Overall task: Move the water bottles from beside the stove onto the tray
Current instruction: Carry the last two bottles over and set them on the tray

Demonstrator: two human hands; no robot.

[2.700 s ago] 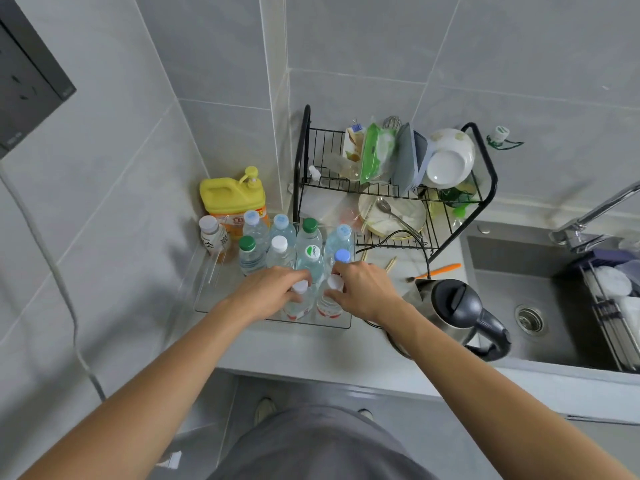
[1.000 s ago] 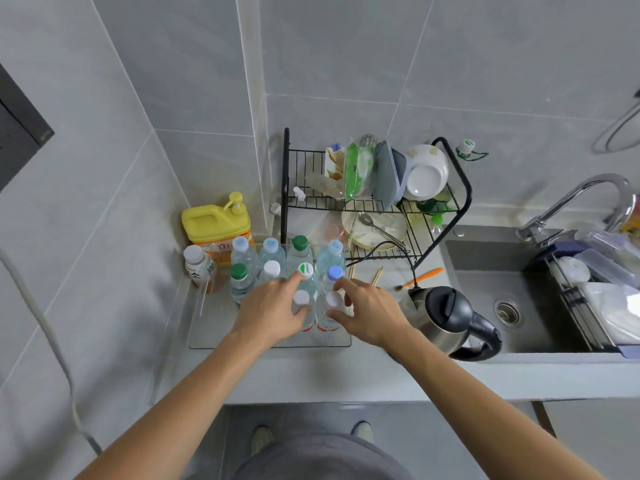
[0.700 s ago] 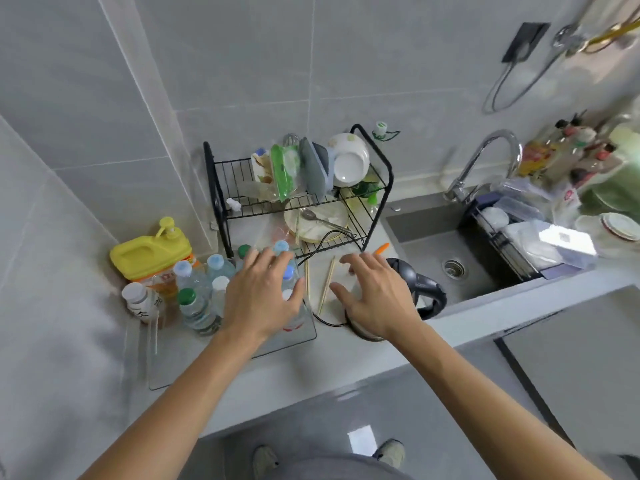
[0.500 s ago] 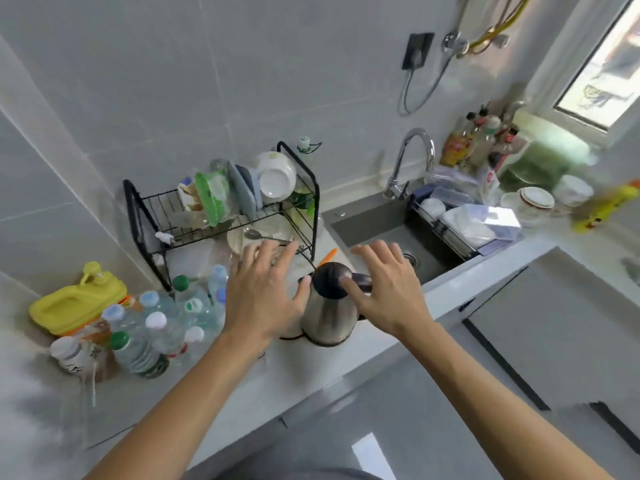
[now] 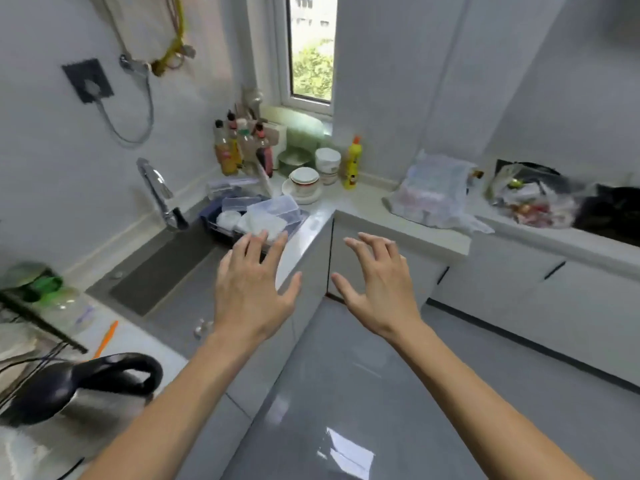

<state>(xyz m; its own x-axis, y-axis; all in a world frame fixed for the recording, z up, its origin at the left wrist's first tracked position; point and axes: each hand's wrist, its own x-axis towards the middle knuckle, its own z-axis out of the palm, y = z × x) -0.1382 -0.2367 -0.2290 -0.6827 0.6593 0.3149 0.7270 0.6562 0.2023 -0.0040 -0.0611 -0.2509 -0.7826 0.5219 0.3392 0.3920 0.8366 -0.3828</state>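
Observation:
My left hand (image 5: 254, 289) and my right hand (image 5: 377, 287) are both held out in front of me, fingers spread, with nothing in them. They hover over the counter corner and the grey floor. The tray and its water bottles are out of view, off to the left. A crumpled clear plastic pack (image 5: 434, 192), seemingly of bottles, lies on the right-hand counter, left of the dark stove (image 5: 613, 213) at the far right edge. The picture is blurred there.
A kettle (image 5: 79, 382) stands at the lower left, with the sink (image 5: 162, 268) and tap (image 5: 157, 188) beyond it. Clear containers (image 5: 263, 213), bowls (image 5: 304, 183) and sauce bottles (image 5: 239, 147) crowd the corner under the window. A bag of clutter (image 5: 530, 199) lies beside the stove.
My view has swung right, from the tray of bottles past the kettle and sink to the corner and right counter. Both hands left the bottles and now hang open in the air.

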